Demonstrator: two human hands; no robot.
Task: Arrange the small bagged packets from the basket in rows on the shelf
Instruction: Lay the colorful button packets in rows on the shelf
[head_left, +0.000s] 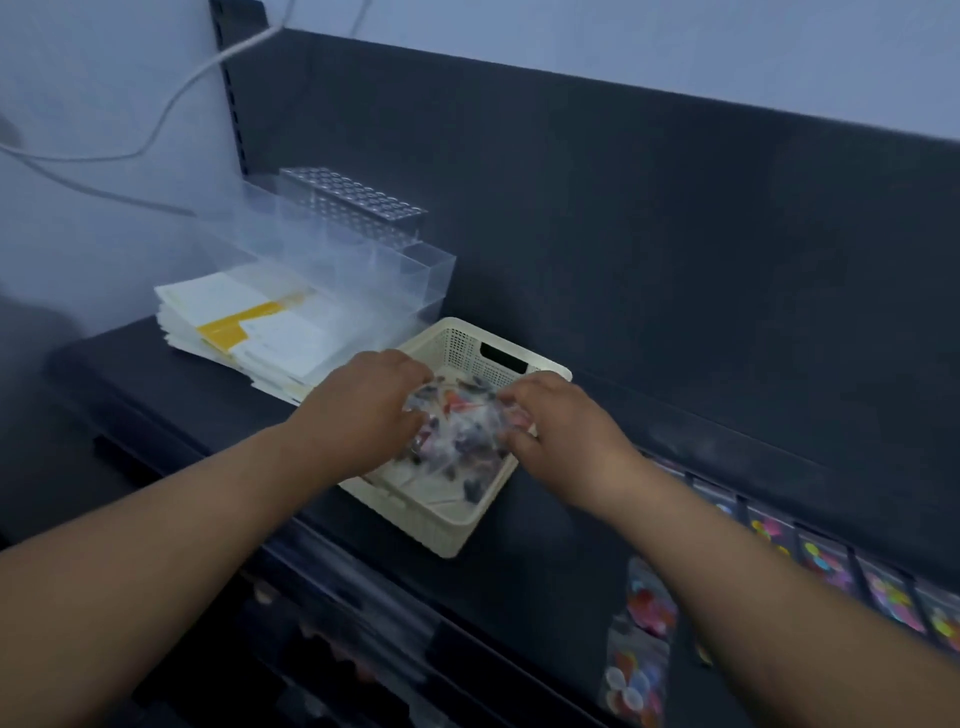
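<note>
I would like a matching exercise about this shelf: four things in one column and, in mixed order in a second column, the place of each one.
Things:
1. cream basket
2. paper stack
3. clear boxes
4. bundle of packets

Places:
a. flat on the shelf, left of the basket
b. gripped by the left hand and the right hand
c. under both hands, mid-shelf
d. behind the paper stack

Pairs: 1-c, 2-a, 3-d, 4-b
</note>
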